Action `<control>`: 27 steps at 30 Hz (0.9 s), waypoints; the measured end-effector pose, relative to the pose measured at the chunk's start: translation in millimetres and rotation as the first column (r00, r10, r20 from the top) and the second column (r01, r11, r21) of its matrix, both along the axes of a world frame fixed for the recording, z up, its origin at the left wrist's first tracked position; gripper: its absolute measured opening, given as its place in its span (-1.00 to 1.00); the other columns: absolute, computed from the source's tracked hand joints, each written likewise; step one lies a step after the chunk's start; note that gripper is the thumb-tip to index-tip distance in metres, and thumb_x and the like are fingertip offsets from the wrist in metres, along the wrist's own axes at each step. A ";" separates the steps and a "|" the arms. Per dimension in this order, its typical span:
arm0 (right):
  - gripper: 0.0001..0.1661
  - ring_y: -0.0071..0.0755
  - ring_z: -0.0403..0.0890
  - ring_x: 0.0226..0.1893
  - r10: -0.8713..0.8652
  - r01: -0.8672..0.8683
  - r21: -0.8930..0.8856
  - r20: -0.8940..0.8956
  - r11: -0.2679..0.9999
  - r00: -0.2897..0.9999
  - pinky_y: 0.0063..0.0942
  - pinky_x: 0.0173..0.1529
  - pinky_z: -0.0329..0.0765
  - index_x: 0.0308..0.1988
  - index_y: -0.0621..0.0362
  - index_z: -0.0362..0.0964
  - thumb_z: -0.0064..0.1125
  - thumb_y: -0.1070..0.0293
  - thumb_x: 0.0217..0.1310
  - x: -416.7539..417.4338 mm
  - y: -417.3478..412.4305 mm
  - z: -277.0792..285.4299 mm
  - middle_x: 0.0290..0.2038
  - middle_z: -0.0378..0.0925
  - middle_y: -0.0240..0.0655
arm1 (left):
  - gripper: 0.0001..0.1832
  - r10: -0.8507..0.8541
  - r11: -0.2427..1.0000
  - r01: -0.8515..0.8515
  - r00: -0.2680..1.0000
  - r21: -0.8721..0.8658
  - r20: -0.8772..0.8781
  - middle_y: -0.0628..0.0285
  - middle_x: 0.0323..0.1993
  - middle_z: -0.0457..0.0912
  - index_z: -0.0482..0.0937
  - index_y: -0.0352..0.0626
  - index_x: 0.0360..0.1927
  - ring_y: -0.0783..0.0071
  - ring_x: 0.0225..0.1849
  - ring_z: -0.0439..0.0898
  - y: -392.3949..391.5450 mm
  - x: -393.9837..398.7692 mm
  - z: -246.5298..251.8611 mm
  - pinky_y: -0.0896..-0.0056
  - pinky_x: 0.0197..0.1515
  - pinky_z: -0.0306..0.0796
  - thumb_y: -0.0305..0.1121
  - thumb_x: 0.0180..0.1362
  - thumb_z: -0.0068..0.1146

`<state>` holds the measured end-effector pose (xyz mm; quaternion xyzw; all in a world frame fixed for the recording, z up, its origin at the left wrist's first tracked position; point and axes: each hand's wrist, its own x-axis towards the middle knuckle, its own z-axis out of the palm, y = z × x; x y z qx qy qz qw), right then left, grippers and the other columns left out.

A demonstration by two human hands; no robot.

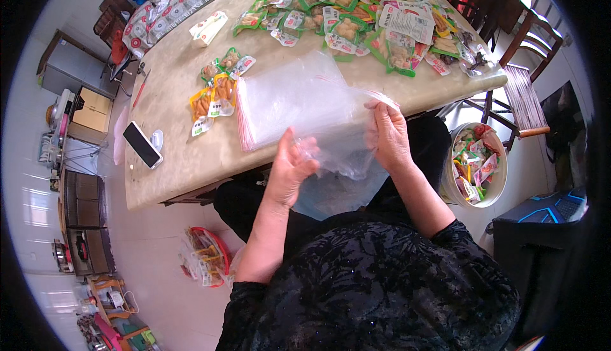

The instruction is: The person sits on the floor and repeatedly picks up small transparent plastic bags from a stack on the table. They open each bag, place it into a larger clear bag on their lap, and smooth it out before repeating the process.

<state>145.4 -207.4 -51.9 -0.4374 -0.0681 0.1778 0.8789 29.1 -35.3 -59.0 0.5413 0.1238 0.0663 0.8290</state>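
Observation:
My right hand (390,134) pinches the red-striped upper edge of a clear plastic zip bag (351,160) near the table's front edge. The bag hangs down over my lap, and no contents show through its film. At its other side is my left hand (291,167), fingers and thumb spread; the film passes by the fingertips, and whether they touch it is unclear. Just beyond lies a stack of clear zip bags (291,103) with red-lined edges. Left of that stack are several small snack packets (223,94), some yellow-edged and some green-edged.
A large heap of sealed snack packets (346,29) covers the table's far right. Leftward lie a phone (143,145), a red-handled tool (139,91) and a white packet (208,29). A bucket of packets (501,184) stands at right, a red basket (222,250) on the floor.

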 end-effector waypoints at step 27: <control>-0.77 -0.52 0.52 -0.30 0.473 -0.280 -0.393 0.580 0.876 0.663 -0.55 -0.18 0.43 -0.15 0.17 0.47 -0.08 0.43 0.25 -19.4 -20.0 26.7 -0.30 0.55 -0.35 | -0.47 0.061 0.049 -0.362 0.931 0.931 0.359 0.24 -0.19 0.51 0.45 -0.15 -0.11 0.41 -0.25 0.49 12.0 -28.9 63.7 0.43 -0.26 0.34 -0.25 -0.21 0.37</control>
